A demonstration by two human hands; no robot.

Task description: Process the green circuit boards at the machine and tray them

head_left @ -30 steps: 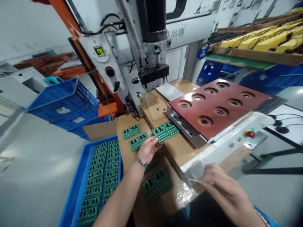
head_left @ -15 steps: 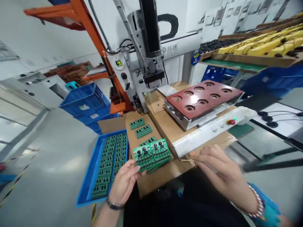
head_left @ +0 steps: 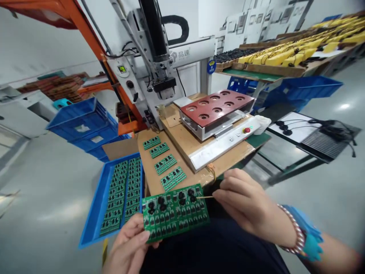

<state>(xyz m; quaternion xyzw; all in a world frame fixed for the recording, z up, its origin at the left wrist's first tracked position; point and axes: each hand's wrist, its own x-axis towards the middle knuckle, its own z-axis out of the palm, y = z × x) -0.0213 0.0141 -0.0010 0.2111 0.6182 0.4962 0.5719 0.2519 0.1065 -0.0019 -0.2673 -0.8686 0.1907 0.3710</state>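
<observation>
A green circuit board (head_left: 175, 219) with black components is gripped at its left end by my left hand (head_left: 132, 241), thumb on top. My right hand (head_left: 245, 201) pinches a thin wooden stick (head_left: 205, 197). The stick's tip reaches the black parts near the board's upper right; whether it presses on them I cannot tell. Beyond the held board, several smaller-looking boards (head_left: 173, 178) lie in a row on the brown work surface (head_left: 146, 167). To the left, a blue tray (head_left: 94, 213) holds two columns of similar boards.
A machine with a black head (head_left: 164, 84) stands behind a red fixture plate (head_left: 218, 106) with round recesses. Its white control bar (head_left: 222, 146) carries a red button. Blue crates (head_left: 82, 121) are stacked at left. Black cables (head_left: 327, 129) lie on a side table at right.
The held board has come closer to me, uncovering the boards on the work surface. My right hand has brought the stick to the board's components. The camera view has shifted.
</observation>
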